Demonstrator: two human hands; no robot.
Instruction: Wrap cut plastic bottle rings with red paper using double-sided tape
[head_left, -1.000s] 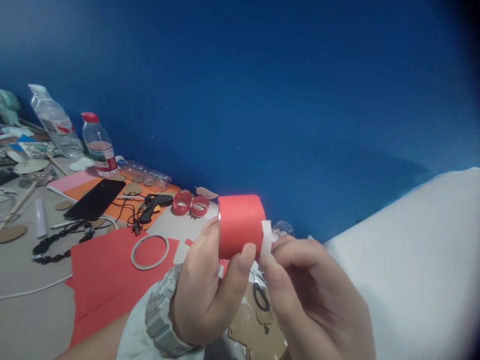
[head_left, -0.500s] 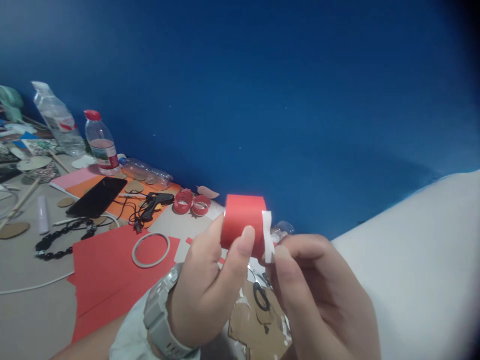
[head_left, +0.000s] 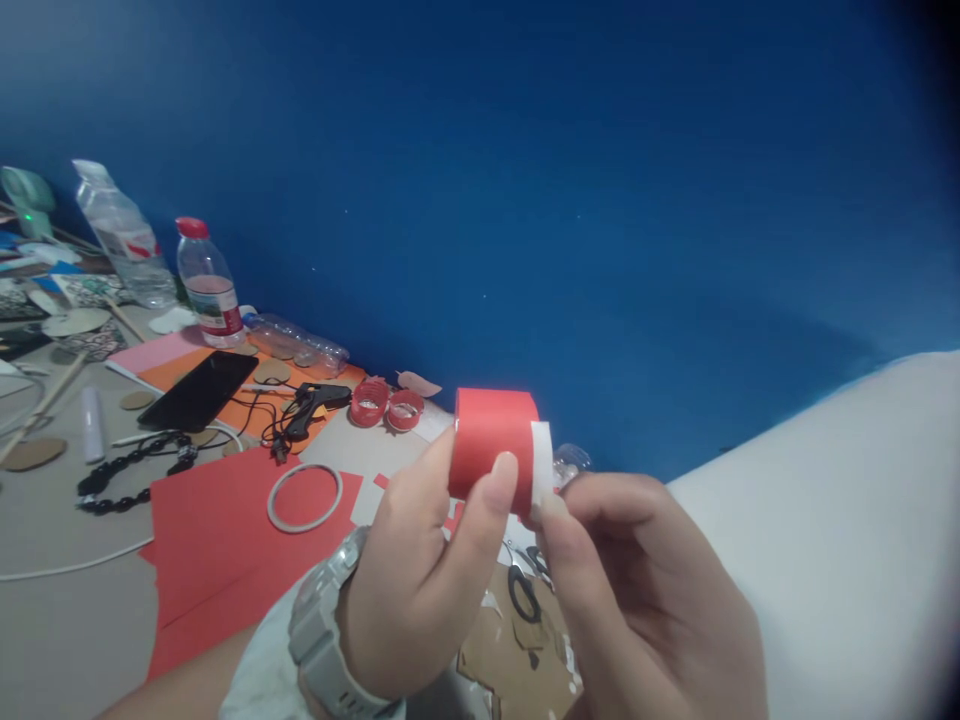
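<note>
My left hand, with a grey watch on the wrist, grips a red paper roll between thumb and fingers in front of a blue wall. A white strip runs along the roll's right edge. My right hand pinches that white strip at the roll's edge. Part of a clear plastic bottle shows just behind the roll.
On the table to the left lie red paper sheets, a grey ring, two red caps, a black glue gun, a phone, black beads and two water bottles. Scissors and cardboard lie below my hands. White fabric fills the right.
The white strip has been pressed closer against the red roll by my right fingers. Both hands with the roll drifted slightly right and up.
</note>
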